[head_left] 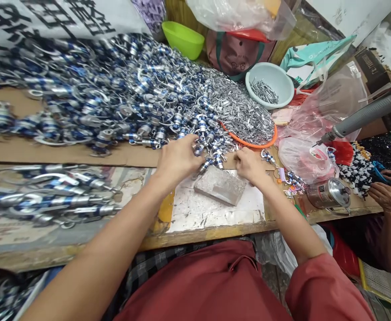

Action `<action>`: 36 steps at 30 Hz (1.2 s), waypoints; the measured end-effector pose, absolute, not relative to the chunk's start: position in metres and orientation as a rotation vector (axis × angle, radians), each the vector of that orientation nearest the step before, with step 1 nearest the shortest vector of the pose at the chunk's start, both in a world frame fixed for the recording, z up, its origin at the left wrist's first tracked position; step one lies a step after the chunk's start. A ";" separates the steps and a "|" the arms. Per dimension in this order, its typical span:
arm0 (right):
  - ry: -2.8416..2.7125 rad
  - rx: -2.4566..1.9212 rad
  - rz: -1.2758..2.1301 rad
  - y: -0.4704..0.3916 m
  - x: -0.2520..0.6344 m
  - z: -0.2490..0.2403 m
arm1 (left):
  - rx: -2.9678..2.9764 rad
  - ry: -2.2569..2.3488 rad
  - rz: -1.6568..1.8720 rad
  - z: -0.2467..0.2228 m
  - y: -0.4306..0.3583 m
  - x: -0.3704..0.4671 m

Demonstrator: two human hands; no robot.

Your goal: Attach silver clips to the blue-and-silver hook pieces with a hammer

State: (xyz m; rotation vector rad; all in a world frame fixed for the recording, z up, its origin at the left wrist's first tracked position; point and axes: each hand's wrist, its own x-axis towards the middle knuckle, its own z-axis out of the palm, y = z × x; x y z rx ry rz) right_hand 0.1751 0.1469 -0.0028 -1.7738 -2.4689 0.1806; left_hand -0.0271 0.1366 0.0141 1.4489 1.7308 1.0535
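Observation:
My left hand (182,156) reaches to the near edge of a heap of blue-and-silver metal pieces (122,84), each with a curved silver lever or hook. Its fingers close on one such blue-and-silver metal piece (198,149). Just right of there, my right hand (249,164) has its fingers curled together at the edge of small silver parts; whatever they pinch is hidden. Between the hands and closer to me lies a flat grey block (220,185) on a white sheet (185,207). A few more blue-and-silver pieces touch its far edge.
Small silver parts pile inside an orange rim (260,146). Behind stand a pale blue bowl (286,89) of metal pins and a green bowl (184,40). An electric screwdriver (356,116) hangs at right, above a metal canister (325,195). Another person's hands (387,196) work far right.

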 end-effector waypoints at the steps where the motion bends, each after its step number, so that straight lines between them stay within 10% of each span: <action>1: -2.419 -1.770 0.217 0.148 0.180 -0.004 | 1.418 1.744 1.073 0.018 0.130 -0.031; 11: -1.634 -1.238 0.808 0.082 0.155 0.025 | 0.906 1.260 1.367 0.022 0.040 -0.015; 36: -1.940 -1.055 0.759 0.049 0.139 0.030 | 1.580 1.254 1.477 -0.007 0.030 -0.012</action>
